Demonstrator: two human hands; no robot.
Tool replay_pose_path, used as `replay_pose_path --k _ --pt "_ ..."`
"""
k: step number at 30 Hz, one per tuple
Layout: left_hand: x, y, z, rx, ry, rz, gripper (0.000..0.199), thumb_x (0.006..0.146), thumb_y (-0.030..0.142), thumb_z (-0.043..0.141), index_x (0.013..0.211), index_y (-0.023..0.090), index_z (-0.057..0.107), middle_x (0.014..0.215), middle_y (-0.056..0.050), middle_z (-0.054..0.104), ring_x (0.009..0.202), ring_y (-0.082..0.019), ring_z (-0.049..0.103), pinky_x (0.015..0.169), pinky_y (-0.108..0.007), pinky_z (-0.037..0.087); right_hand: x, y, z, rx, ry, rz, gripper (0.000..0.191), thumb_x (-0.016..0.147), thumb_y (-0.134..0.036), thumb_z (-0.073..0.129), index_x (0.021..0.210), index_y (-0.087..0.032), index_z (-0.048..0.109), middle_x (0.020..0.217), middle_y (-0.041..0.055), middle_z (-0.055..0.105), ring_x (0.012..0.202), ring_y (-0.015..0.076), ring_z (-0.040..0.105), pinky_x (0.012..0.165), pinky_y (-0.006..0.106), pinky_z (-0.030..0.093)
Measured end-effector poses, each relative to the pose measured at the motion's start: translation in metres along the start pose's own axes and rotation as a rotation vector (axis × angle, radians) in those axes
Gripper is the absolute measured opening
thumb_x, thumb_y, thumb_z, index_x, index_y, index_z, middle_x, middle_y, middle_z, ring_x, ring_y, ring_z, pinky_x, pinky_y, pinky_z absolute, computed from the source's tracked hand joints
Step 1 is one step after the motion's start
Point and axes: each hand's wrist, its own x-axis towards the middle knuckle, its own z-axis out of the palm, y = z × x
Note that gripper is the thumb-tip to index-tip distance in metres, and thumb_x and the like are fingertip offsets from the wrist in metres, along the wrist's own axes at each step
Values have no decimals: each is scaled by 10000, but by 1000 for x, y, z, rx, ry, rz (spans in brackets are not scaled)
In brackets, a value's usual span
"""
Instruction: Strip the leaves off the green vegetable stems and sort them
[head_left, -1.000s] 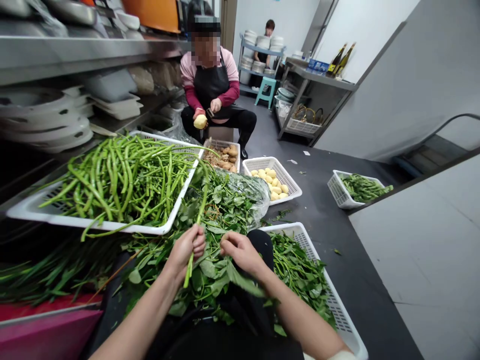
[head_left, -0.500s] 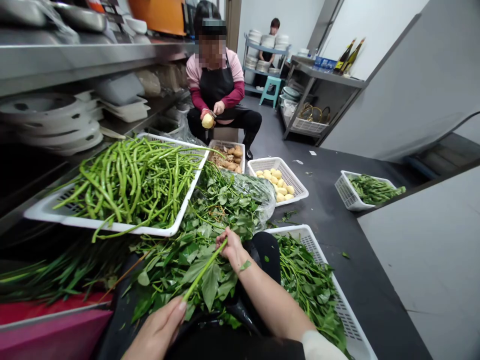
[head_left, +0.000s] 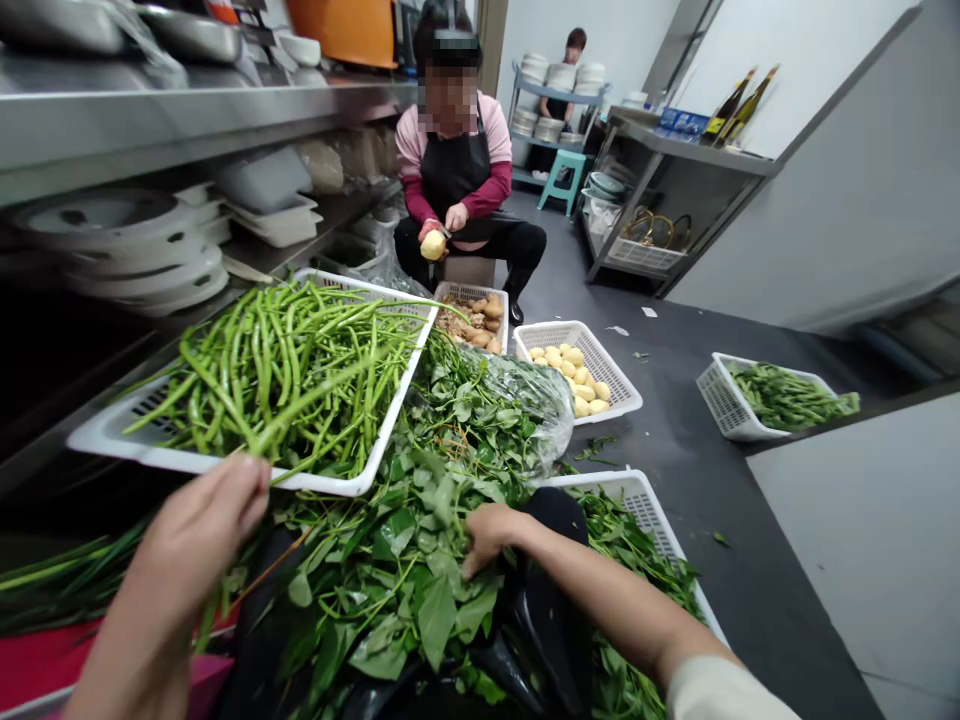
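My left hand (head_left: 214,510) pinches the end of a long green stem (head_left: 319,385), stripped of leaves, which points over the white basket (head_left: 360,485) heaped with similar stems. At the front middle, my right hand (head_left: 491,535) is curled into a pile of leafy greens (head_left: 405,560). Its fingers are closed on some of the leaves, and the fingertips are partly hidden by them. Stems in the basket lie roughly lengthwise, several hanging over its near rim.
Leafy greens fill a second basket (head_left: 651,500) at my right. Across from me a seated person (head_left: 457,160) peels a potato (head_left: 433,245). Before them stand baskets of unpeeled potatoes (head_left: 484,310) and peeled potatoes (head_left: 585,375). A steel shelf (head_left: 225,120) runs along the left.
My left hand has swung left and up with the stem, away from my right hand, which has let go of it and dropped into the leaves. The view has shifted slightly.
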Motion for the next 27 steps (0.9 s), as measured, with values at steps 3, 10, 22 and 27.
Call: replay_pose_path --k 3,10,22,27 --pt "67 12 15 192 96 152 408 700 607 539 575 219 517 442 41 467 479 -147 467 468 -285 392 11 -22 -22 -386 -52 28 345 463 -464 807 454 -205 579 480 16 586 618 202 624 600 268 452" --pt "104 9 26 440 393 319 332 700 463 597 911 211 557 788 -26 623 1128 -388 497 718 -413 398 75 -46 -37 -453 165 168 279 866 -263 462 1047 -167 652 1079 159 656 1000 266 612 778 350 451" --pt "0 -4 90 16 -314 30 375 586 412 685 868 165 694 693 -12 653 575 -132 527 532 -223 411 3 -54 -70 3 177 -79 292 895 -326 442 999 -195 681 852 12 681 783 121 594 711 205 417" --pt "-10 19 135 -459 -487 -267 258 583 298 765 703 115 627 585 15 577 473 -59 465 402 -136 330 -49 -73 -70 764 -139 -230 377 789 -464 576 894 -120 688 681 17 622 568 86 510 568 200 402"
